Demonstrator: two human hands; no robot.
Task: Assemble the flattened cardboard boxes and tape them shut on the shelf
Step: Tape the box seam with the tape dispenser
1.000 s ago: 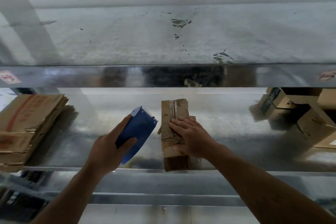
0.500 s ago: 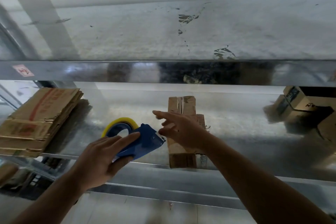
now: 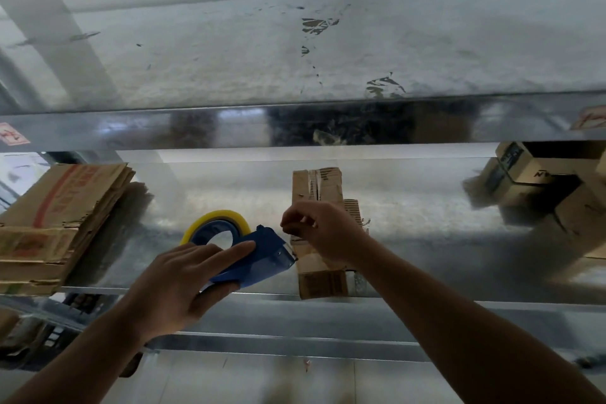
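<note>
Tape dispenser [image 3: 259, 256] was gripped by the left hand [image 3: 177, 282]; tape end [image 3: 287, 236], seemingly pinched by the right hand [image 3: 324, 229], needed drawing over the box [image 3: 316, 187] beyond.

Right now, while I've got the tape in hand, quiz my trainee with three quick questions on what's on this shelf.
1. True or false: the left hand holds the blue tape dispenser.
2. The stack of flat cardboard lies: A, left of both hands; B, right of both hands; C, on the floor.
3. Short answer: which hand is in front of the small box?
Key: 1 true; 2 A; 3 the right hand.
</note>
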